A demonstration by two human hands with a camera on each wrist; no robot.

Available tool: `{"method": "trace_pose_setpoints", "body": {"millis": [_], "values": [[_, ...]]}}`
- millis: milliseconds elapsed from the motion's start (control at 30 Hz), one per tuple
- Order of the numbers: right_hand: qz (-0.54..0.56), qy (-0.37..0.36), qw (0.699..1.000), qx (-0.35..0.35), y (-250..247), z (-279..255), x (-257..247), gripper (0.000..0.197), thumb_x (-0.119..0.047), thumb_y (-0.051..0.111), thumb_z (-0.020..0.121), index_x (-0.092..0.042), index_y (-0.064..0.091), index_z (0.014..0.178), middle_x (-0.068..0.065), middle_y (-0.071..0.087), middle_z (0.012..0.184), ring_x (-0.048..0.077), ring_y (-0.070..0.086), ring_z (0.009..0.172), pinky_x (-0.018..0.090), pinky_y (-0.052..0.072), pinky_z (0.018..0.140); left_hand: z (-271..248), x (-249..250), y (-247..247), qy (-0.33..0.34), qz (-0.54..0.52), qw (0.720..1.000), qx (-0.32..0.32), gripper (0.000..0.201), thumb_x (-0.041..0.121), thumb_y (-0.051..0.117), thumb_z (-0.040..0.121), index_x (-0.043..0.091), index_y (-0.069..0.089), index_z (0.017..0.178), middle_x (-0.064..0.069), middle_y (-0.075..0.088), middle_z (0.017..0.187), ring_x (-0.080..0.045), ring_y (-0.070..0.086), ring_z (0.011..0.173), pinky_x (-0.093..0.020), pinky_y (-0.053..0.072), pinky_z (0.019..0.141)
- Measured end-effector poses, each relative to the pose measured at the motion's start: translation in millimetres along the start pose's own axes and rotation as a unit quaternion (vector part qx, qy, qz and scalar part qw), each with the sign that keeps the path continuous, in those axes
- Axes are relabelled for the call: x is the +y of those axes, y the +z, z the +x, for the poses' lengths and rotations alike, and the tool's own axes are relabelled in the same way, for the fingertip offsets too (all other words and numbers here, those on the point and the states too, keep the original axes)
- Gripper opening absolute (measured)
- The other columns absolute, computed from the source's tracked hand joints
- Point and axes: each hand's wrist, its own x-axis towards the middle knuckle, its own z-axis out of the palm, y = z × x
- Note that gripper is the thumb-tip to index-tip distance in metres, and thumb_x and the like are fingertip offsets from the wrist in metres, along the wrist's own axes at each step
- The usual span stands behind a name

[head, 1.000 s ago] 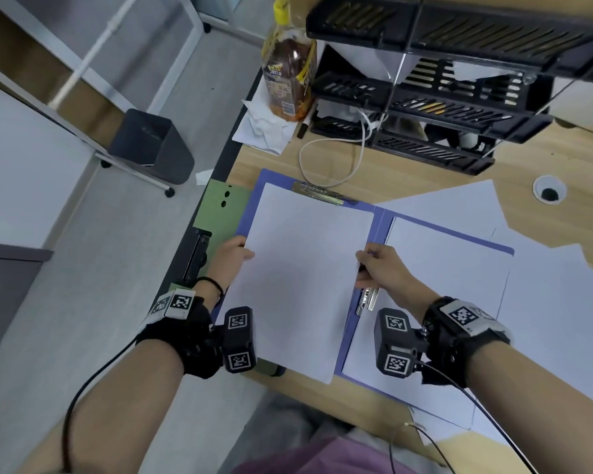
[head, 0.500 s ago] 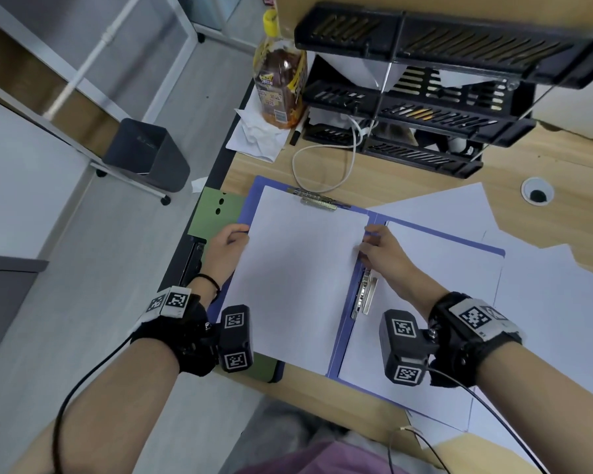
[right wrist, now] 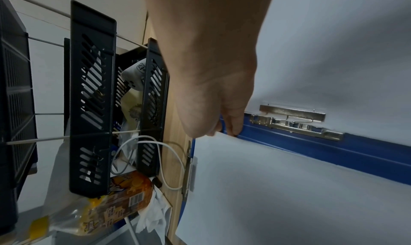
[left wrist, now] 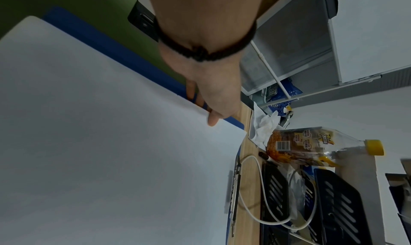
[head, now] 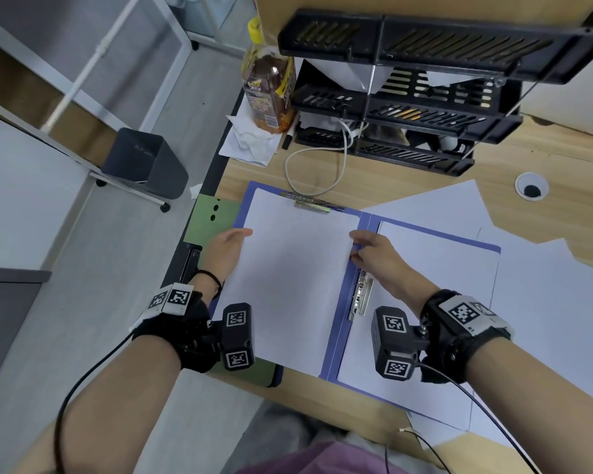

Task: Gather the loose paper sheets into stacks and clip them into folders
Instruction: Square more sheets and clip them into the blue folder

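Note:
An open blue folder (head: 367,227) lies on the wooden desk. A stack of white paper (head: 295,285) sits on its left half, its top edge at the metal top clip (head: 312,204). My left hand (head: 231,244) pinches the stack's left edge, thumb on top and fingers underneath (left wrist: 213,115). My right hand (head: 365,249) pinches the right edge beside the folder's spine (right wrist: 222,127), just above the metal spine clip (head: 362,295). More white sheets (head: 435,285) lie on the folder's right half.
Loose white sheets (head: 548,302) spread over the desk to the right. A black tray rack (head: 425,97), a bottle (head: 269,87), crumpled tissue (head: 250,142) and a white cable (head: 322,165) crowd the back. A green folder (head: 213,220) lies under the blue one at the desk's left edge.
Both hands have slid forward along the stack's side edges, and the stack has moved up to the top clip. My right hand has left the spine clip behind.

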Motion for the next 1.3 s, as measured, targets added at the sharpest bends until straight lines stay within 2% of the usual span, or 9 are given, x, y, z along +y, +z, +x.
{"method": "trace_pose_setpoints", "body": {"millis": [100, 233, 400, 467, 600, 767, 900, 1100, 1300], "values": [[0.016, 0.008, 1.0, -0.001, -3, 6, -1, 0.048, 0.012, 0.031, 0.093, 0.002, 0.046, 0.137, 0.013, 0.049, 0.125, 0.023, 0.054, 0.101, 0.022, 0.046, 0.076, 2, 9, 1, -0.028, -0.002, 1.0, 0.01, 0.024, 0.023, 0.054, 0.091, 0.016, 0.069, 0.109, -0.002, 0.062, 0.126, -0.022, 0.053, 0.12, -0.029, 0.038, 0.096], [0.049, 0.022, 0.999, 0.002, -10, 8, -2, 0.046, 0.011, 0.025, 0.094, 0.003, 0.049, 0.132, 0.01, 0.052, 0.111, 0.022, 0.056, 0.086, 0.022, 0.045, 0.07, 5, 23, 5, -0.038, 0.024, 0.999, -0.009, 0.027, 0.019, 0.051, 0.092, 0.012, 0.068, 0.112, -0.001, 0.06, 0.122, -0.019, 0.051, 0.115, -0.026, 0.035, 0.092], [0.073, -0.006, 0.997, 0.03, -23, 11, 0, 0.036, 0.007, 0.034, 0.095, -0.003, 0.06, 0.118, 0.011, 0.058, 0.109, 0.021, 0.057, 0.088, 0.034, 0.05, 0.09, 12, 35, 15, 0.001, 0.025, 0.998, 0.051, 0.024, 0.015, 0.047, 0.093, 0.01, 0.069, 0.103, 0.0, 0.06, 0.106, -0.019, 0.053, 0.097, -0.025, 0.037, 0.083], [0.087, -0.014, 0.994, 0.067, -34, 12, 0, 0.03, 0.003, 0.036, 0.096, -0.003, 0.062, 0.109, 0.01, 0.061, 0.095, 0.022, 0.058, 0.076, 0.036, 0.055, 0.083, 17, 42, 22, 0.044, 0.034, 0.996, 0.066, 0.024, 0.012, 0.043, 0.094, 0.015, 0.067, 0.096, -0.001, 0.061, 0.099, -0.02, 0.054, 0.089, -0.026, 0.041, 0.073], [0.067, 0.034, 0.994, 0.074, -53, 9, 4, 0.025, -0.02, 0.042, 0.1, -0.01, 0.064, 0.094, 0.006, 0.067, 0.083, 0.021, 0.062, 0.054, 0.023, 0.052, 0.048, 18, 72, 55, 0.088, 0.046, 0.993, -0.059, 0.024, 0.009, 0.038, 0.096, 0.021, 0.057, 0.105, -0.001, 0.054, 0.074, -0.014, 0.045, 0.058, -0.022, 0.038, 0.054], [0.04, 0.102, 0.993, 0.043, -60, 9, 18, 0.037, -0.041, 0.046, 0.099, -0.013, 0.066, 0.084, 0.005, 0.075, 0.08, 0.022, 0.069, 0.053, 0.021, 0.053, 0.048, 14, 103, 106, 0.105, 0.154, 0.961, -0.205, 0.033, 0.016, 0.037, 0.095, 0.027, 0.048, 0.124, -0.002, 0.064, 0.072, -0.017, 0.047, 0.045, -0.022, 0.04, 0.044], [0.052, 0.101, 0.989, 0.092, -57, 15, 26, 0.046, -0.045, 0.052, 0.096, -0.006, 0.07, 0.079, 0.01, 0.076, 0.073, 0.025, 0.072, 0.055, 0.022, 0.053, 0.046, 17, 105, 124, 0.068, 0.207, 0.943, -0.25, 0.039, 0.019, 0.036, 0.092, 0.029, 0.042, 0.129, 0.0, 0.069, 0.071, -0.019, 0.049, 0.044, -0.022, 0.041, 0.043], [0.053, 0.104, 0.984, 0.133, -51, 26, 18, 0.047, -0.046, 0.061, 0.09, -0.005, 0.069, 0.069, 0.011, 0.074, 0.065, 0.028, 0.072, 0.057, 0.028, 0.056, 0.05, 19, 107, 109, 0.066, 0.163, 0.958, -0.227, 0.022, 0.037, 0.04, 0.093, 0.029, 0.055, 0.108, 0.001, 0.066, 0.065, -0.016, 0.048, 0.045, -0.022, 0.039, 0.043], [0.08, 0.097, 0.975, 0.182, -42, 25, 20, 0.044, -0.043, 0.064, 0.089, -0.007, 0.066, 0.064, 0.01, 0.072, 0.062, 0.027, 0.07, 0.052, 0.025, 0.052, 0.045, 28, 102, 81, 0.09, 0.054, 0.981, -0.162, 0.035, 0.042, 0.043, 0.096, 0.014, 0.064, 0.092, 0.001, 0.056, 0.064, -0.015, 0.046, 0.043, -0.023, 0.038, 0.045]]}}
